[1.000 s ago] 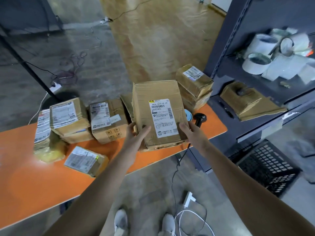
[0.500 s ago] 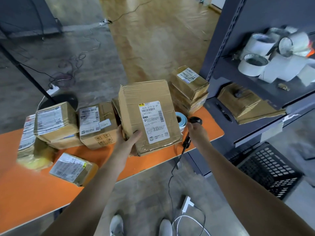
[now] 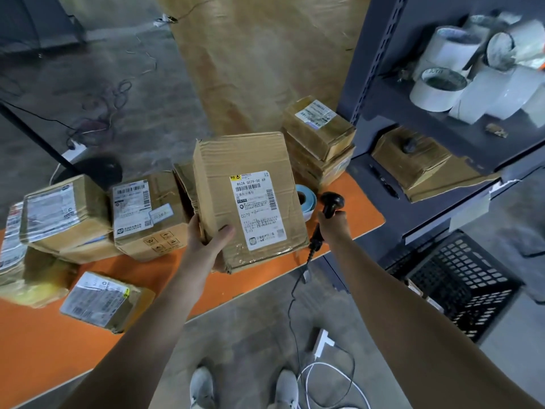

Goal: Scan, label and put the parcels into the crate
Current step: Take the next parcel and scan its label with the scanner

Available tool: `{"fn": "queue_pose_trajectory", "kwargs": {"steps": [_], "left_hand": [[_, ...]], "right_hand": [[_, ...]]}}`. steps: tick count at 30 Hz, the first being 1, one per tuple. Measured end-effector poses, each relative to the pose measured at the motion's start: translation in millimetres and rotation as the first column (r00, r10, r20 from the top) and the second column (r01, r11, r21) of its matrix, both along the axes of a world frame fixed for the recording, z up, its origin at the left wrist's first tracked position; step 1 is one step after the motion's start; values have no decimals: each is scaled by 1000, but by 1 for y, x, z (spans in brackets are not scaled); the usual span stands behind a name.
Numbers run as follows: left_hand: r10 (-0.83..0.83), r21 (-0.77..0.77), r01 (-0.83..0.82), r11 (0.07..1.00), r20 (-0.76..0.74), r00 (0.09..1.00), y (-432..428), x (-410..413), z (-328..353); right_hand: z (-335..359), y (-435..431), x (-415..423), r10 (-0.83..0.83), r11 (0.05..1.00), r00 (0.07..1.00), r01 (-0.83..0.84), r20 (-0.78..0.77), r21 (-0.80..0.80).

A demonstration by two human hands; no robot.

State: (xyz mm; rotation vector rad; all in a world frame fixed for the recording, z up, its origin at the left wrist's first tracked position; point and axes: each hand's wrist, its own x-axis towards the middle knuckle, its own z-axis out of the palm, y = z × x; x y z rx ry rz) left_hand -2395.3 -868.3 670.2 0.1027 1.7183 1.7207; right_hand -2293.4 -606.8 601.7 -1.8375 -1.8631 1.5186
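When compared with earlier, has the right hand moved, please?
Yes: the right hand went rightward off the parcel to grip the scanner by the blue roll.

left hand (image 3: 206,243): only the thumb shows on the face of the held parcel (image 3: 250,199); the other fingers are behind its left side.
shipping label (image 3: 258,211): fine print too small to read.
right hand (image 3: 333,225): the fist covers the handle of the barcode scanner (image 3: 331,202).
label roll (image 3: 306,199): left part hidden behind the held parcel.
flattened carton (image 3: 182,178): mostly hidden behind the held parcel.
leftmost parcels (image 3: 11,240): blurred, cut off by the left edge.
crate (image 3: 460,278): interior dark, contents unclear; near side partly behind the right forearm (image 3: 413,314).
tape rolls (image 3: 442,69): the rightmost are cut off by the right edge.
shoes (image 3: 203,388): cut off by the bottom edge.
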Motion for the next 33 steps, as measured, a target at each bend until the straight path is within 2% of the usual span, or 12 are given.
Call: {"fn": "queue_pose_trajectory", "kwargs": {"steps": [5,9,14,19,23,29,33], "left_hand": [[-38,-20,38,999,-15,999,-4,-5,-1],[-71,-44,70,997,-14,997,-8,-8,2],[-98,-30,98,995,8,995,-14,-16,7],[-78,-5,78,997,26,997,-22,-28,13],[-74,21,73,997,37,997,-31,-36,22],[-53,-21,52,998,-24,998,-41,-44,30],[-22,21,22,1000,-17,1000,-49,-45,33]], "right_hand": [[18,-6,4,48,999,999,-48,-9,0],[56,-20,10,95,992,995,-91,-38,89],[110,-43,18,132,982,965,-96,-227,162],[157,-72,10,220,955,936,-149,-275,256],[190,-94,2,262,958,920,-212,-291,193],[217,-125,-14,306,942,845,-337,-440,7],[223,-136,-18,345,924,827,-383,-443,4]]}}
